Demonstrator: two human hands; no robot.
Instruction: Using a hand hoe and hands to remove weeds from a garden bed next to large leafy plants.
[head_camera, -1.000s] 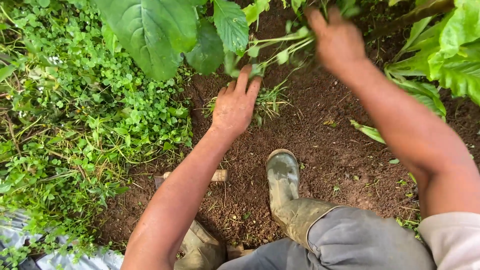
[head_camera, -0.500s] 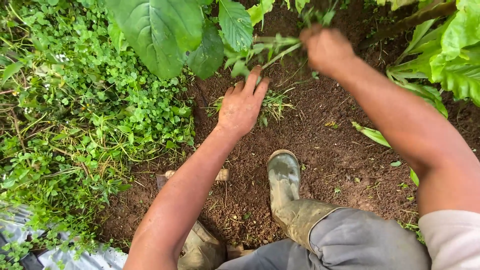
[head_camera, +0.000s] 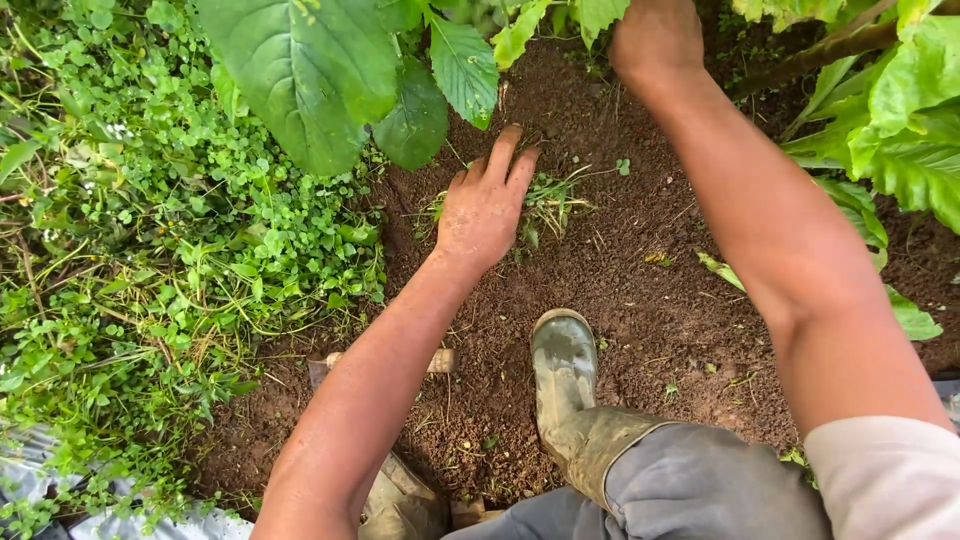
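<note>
My left hand (head_camera: 485, 205) lies flat on the bare brown soil (head_camera: 650, 290), fingers stretched out together and gripping nothing, its fingertips just beside a small tuft of grassy weeds (head_camera: 550, 200) that sits in the dirt to its right. My right hand (head_camera: 655, 40) reaches up to the top edge of the view among the big green leaves (head_camera: 300, 70); only its back and wrist show, so I cannot tell whether it is clenched on anything. Below my arms, my muddy rubber boot (head_camera: 563, 365) stands on the soil, toe pointing toward the weeds. A dense mat of small-leaved ground cover (head_camera: 150, 250) fills the left side, well apart from both hands
</note>
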